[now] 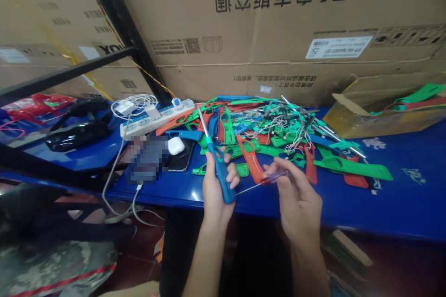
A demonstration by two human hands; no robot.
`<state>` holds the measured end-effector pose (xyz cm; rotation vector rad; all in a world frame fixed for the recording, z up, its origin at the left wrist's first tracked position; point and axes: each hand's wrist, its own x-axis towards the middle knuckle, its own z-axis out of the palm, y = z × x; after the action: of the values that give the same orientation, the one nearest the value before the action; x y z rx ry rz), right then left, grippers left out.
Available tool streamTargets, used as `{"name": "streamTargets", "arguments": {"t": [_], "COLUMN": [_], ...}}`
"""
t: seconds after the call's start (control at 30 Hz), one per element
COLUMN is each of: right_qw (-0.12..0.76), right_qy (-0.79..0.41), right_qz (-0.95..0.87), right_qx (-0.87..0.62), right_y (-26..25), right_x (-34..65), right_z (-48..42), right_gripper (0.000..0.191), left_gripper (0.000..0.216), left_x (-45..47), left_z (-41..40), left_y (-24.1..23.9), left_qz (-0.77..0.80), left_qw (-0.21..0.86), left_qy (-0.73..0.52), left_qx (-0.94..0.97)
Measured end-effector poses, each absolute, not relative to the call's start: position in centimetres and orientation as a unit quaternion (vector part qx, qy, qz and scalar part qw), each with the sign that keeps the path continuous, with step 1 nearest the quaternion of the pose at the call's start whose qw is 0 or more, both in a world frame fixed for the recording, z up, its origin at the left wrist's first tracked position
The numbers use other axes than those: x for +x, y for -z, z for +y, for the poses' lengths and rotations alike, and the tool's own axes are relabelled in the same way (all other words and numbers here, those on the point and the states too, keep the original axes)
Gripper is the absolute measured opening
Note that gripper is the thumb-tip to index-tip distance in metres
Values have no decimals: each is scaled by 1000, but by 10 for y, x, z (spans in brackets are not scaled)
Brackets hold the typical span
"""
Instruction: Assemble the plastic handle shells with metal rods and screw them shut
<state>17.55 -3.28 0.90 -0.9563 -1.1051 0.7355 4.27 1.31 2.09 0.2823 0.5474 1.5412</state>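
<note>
My left hand [216,184] is closed round the blue handle of a screwdriver [219,167], whose metal shaft points up and to the left. My right hand [298,197] pinches a small screwdriver with a clear red handle [275,177]; its thin shaft runs left toward the blue handle. Both hands hover over the front edge of a blue table [400,195]. Just behind them lies a heap of green, red and blue plastic tool holders [272,139] mixed with metal screwdriver shafts.
A white power strip [156,118] with cables, a phone with a white earbud case [176,145] and a black bag [78,132] sit at the left. An open carton [383,111] holding more plastic pieces stands at the right. Big cardboard boxes [278,28] wall off the back.
</note>
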Motion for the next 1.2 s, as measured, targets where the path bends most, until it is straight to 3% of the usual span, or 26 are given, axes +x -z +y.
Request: {"name": "streamTargets", "arguments": {"t": [0.23,0.5,0.63,0.73,0.9,1.2], "right_qw": [674,690,669,657,694,715], "right_qy": [-369,-332,-314,-365,-412,-323], "right_qz": [-508,-501,-504,-494,-449,-470], "right_qx": [-388,-404,-447,-436,-382,-404], "right_y": [-3,-10,-6,2,10,-7], "right_x": [182,181,182,185,183,170], "right_z": [-37,-28,-37,-42,-38,-38], "right_gripper": [37,21,31,38,46,32], "left_gripper": [38,37,37,38,38,36], "left_x": [42,41,41,42,42,42], "left_z": [13,13,13,14,15,14], "left_y": [-20,-23,-23,-22,-20,-22], "left_qz": [232,247,249,245,237,256], "left_qw": [681,680,675,683,686,675], "left_qy": [-683,-680,-684,-679,-679,-681], "left_qx": [129,117,118,115,111,118]}}
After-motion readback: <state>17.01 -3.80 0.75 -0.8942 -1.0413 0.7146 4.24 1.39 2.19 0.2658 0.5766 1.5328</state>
